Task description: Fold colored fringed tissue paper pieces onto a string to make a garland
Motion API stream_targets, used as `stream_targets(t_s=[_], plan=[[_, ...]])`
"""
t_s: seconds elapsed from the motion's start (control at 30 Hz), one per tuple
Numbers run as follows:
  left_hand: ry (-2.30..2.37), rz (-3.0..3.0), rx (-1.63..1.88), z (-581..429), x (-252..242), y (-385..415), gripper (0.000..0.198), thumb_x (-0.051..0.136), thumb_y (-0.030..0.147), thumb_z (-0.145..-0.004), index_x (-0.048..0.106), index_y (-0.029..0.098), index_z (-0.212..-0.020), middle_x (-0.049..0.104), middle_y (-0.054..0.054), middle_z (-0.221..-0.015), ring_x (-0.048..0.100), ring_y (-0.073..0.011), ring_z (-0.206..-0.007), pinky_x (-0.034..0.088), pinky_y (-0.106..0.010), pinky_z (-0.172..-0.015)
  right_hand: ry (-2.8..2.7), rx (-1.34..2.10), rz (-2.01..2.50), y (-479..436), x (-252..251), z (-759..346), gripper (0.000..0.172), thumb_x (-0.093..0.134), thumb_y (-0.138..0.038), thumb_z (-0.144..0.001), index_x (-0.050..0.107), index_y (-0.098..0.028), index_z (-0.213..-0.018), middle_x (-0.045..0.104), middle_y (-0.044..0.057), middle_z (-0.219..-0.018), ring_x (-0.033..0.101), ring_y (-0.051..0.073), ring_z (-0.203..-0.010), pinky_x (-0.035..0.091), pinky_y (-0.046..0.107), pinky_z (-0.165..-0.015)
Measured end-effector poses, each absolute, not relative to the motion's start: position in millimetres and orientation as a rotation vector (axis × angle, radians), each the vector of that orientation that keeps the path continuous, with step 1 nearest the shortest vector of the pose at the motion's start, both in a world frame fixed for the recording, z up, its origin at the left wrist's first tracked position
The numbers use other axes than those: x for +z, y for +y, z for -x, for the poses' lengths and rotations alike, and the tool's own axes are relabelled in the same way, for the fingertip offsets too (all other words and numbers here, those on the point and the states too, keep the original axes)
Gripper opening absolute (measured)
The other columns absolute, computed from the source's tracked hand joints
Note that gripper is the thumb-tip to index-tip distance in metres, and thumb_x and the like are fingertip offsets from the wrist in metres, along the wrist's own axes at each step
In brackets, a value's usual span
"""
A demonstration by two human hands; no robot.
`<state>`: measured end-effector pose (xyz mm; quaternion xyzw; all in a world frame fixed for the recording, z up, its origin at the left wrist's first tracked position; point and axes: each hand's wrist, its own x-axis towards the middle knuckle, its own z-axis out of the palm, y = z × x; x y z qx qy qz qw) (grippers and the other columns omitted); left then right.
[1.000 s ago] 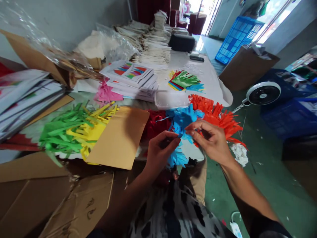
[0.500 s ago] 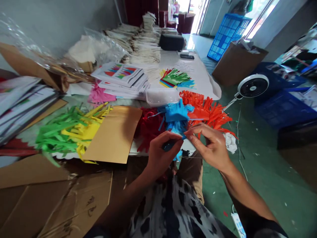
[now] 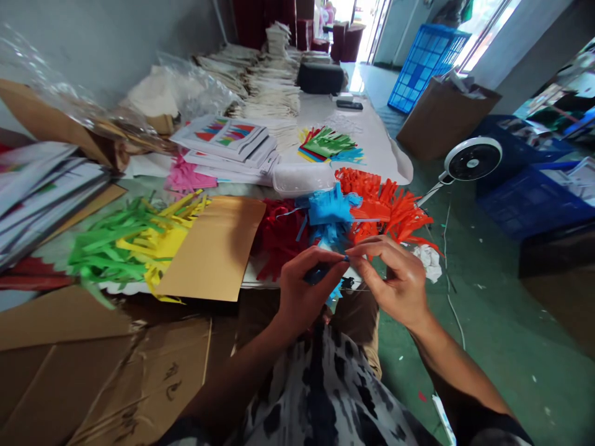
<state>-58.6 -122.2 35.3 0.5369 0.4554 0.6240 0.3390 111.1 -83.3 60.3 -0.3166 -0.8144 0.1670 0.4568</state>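
Observation:
My left hand [image 3: 304, 285] is closed in a pinch on a piece of blue fringed paper [image 3: 335, 291], whose strips show below and behind the fingers. My right hand [image 3: 395, 279] pinches the small twisted end of the same paper, fingertip to fingertip with the left. Just beyond the hands lies a heap of light-blue fringed paper [image 3: 331, 207]. Orange-red fringed paper [image 3: 372, 204] is to its right and dark-red fringed paper [image 3: 281, 235] to its left. Much of the held piece is hidden by my fingers.
A brown envelope [image 3: 216, 248] partly covers yellow fringes [image 3: 162, 248], beside green fringes [image 3: 111, 241]. Behind are a clear plastic box [image 3: 302, 179], printed sheets [image 3: 227, 139] and a multicoloured fringe bundle [image 3: 332, 145]. A white fan [image 3: 471, 162] stands right of the table.
Both hands keep their pinch and stay almost in place, with only a slight shift of the fingers at the blue paper's end. The view has moved a little.

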Motion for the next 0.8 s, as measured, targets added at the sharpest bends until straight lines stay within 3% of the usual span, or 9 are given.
stream_targets(t_s=[0.4, 0.8], plan=[[1.116, -1.609, 1.697, 58, 30, -119, 0.006, 0.078, 0.016, -0.09, 0.077, 0.019, -0.086, 0.074, 0.0, -0.081, 0.067, -0.0114, -0.074, 0.052, -0.024, -0.071, -1.88, 0.509, 0.722, -85, 48, -111, 0.019, 0.068, -0.008, -0.093, 0.072, -0.025, -0.101, 0.076, 0.001, -0.096, 0.072, 0.019, -0.09, 0.056, 0.035, -0.083], [1.099, -1.486, 1.509, 65, 33, -115, 0.009, 0.084, 0.025, -0.086, 0.078, 0.019, -0.081, 0.078, -0.002, -0.08, 0.071, -0.0141, -0.074, 0.055, -0.025, -0.071, -1.871, 0.814, 0.877, -81, 44, -128, 0.01, 0.076, -0.02, -0.094, 0.074, -0.027, -0.101, 0.077, -0.001, -0.095, 0.072, 0.016, -0.087, 0.055, 0.029, -0.078]])
